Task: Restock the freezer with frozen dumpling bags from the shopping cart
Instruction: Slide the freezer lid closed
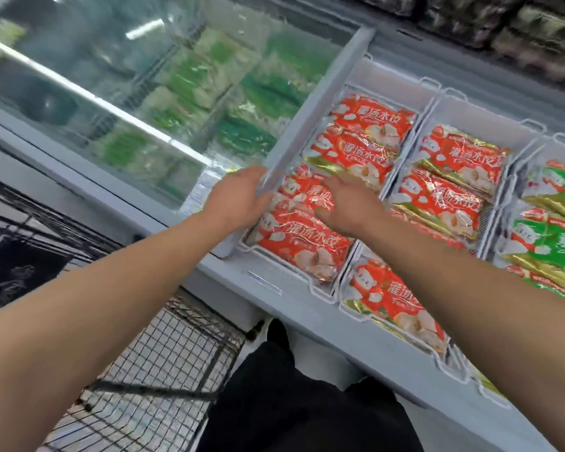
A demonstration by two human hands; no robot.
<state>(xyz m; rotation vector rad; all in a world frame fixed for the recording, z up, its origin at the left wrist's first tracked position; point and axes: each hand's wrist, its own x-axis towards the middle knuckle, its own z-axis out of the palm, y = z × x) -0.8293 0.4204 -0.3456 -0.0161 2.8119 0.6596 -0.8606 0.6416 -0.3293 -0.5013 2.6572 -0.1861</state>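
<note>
The chest freezer (294,308) holds white baskets (320,290) packed with red dumpling bags (366,135). My right hand (349,207) lies palm down on a red bag (307,190) lying on top in the near-left basket, fingers spread over it. My left hand (235,197) reaches to that bag's left side, at the end of the sliding glass lid (320,102). Its fingertips are hidden behind the lid's clear handle. The wire shopping cart (163,363) stands at the lower left below my arms.
Green bags (183,93) lie under the glass lid on the left. More red bags (450,194) and green bags (548,236) fill the baskets on the right. Dark shelves of packs (519,31) run along the far side. My dark trousers (294,402) are against the freezer front.
</note>
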